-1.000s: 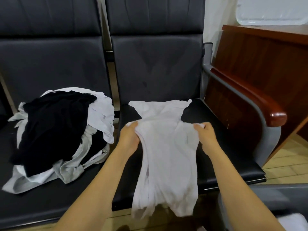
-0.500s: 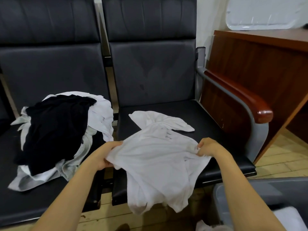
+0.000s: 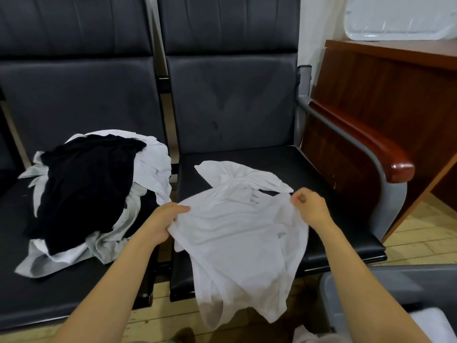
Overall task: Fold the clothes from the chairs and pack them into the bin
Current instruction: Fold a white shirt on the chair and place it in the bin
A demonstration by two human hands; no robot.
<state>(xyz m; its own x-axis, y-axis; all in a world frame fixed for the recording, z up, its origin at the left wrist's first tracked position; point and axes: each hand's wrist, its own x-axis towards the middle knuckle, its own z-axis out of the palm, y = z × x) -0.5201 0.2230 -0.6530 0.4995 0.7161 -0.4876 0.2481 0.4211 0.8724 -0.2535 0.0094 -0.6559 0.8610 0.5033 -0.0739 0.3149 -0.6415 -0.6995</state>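
A white shirt point(image 3: 237, 229) lies spread over the front of the right black chair seat point(image 3: 331, 194), its lower part hanging past the seat edge. My left hand point(image 3: 163, 224) grips the shirt's left edge. My right hand point(image 3: 309, 206) pinches its right edge with curled fingers. A pile of black, white and grey clothes point(image 3: 91, 194) sits on the left chair seat. The grey bin point(image 3: 366, 288) stands at the lower right, with white fabric point(image 3: 430, 325) inside it.
A wooden-topped armrest point(image 3: 371, 147) bounds the right chair. Behind it stands a brown wooden desk point(image 3: 395, 82) with a clear plastic lid point(image 3: 400, 18) on top. Wooden floor point(image 3: 420, 231) shows to the right and below the seats.
The shirt was held narrow and hanging; both hands moved apart and toward me, spreading it wider across the seat front. The top part now lies crumpled on the seat.
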